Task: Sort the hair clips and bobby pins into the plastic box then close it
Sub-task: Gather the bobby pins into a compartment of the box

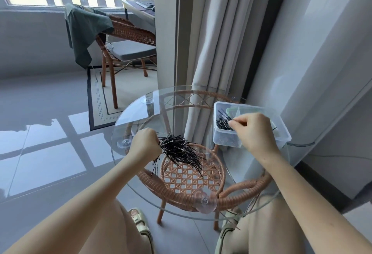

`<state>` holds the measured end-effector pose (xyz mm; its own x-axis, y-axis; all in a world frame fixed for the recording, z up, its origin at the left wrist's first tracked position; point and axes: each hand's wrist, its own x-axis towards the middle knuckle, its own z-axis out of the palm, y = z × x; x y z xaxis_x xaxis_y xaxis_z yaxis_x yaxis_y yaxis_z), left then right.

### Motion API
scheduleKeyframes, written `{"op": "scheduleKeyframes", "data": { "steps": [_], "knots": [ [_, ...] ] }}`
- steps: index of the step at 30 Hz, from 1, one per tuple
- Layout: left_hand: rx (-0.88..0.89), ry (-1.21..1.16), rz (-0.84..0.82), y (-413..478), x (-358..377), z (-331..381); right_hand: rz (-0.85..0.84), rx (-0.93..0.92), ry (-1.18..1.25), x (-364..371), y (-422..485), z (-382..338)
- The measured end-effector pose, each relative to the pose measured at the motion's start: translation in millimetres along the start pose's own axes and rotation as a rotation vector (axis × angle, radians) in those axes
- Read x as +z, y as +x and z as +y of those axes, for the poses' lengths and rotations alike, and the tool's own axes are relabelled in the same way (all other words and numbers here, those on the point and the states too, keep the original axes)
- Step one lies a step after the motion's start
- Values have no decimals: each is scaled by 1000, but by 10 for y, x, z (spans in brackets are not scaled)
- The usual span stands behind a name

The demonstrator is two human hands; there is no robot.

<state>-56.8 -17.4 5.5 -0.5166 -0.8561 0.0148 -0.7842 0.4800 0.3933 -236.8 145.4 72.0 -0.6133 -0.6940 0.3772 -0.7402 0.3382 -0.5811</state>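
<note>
- One large bundle of black bobby pins (179, 150), far too many to count, fans out from the left hand (146, 146); the pins are thin, dark and glossy, splaying rightward and downward over the glass.
- A second, smaller heap of bobby pins (222, 123) lies in the near-left compartment of one clear plastic box (251, 142), which stands open at the right side of the bench; no lid can be made out with certainty.
- Inside the box, behind the heap, something pale green (233, 110) shows through the plastic; what it is cannot be told.
- The left hand is curled into a fist around the base of the bundle, holding it just above the round glass bench (141, 112), well to the left of the box.
- The right hand (254, 131) hangs over the box, fingers drawn together at the tips, pinching what looks like a pin or two directly above the heap.
- Two bare forearms reach in from the lower edge; two sandalled feet show beneath the glass.
- The glass top rests on a woven rattan frame (193, 177), with clear suction cups (205, 201) visible at the rim.
- Behind, one rattan chair (128, 38) carries a green garment (86, 26) over its back; pale curtains (217, 32) hang just beyond the bench.
</note>
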Motion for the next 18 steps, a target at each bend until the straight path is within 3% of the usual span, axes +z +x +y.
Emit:
{"op": "scheduleKeyframes", "data": {
  "steps": [6,11,18],
  "knots": [
    [-44,-152,3,149,-163,20,-129,231,-237,358,700,275],
    [-86,-243,-9,263,-314,149,-293,200,-225,487,882,242],
    [29,-319,35,461,-588,731,-65,34,-184,26,719,272]
  ]
}}
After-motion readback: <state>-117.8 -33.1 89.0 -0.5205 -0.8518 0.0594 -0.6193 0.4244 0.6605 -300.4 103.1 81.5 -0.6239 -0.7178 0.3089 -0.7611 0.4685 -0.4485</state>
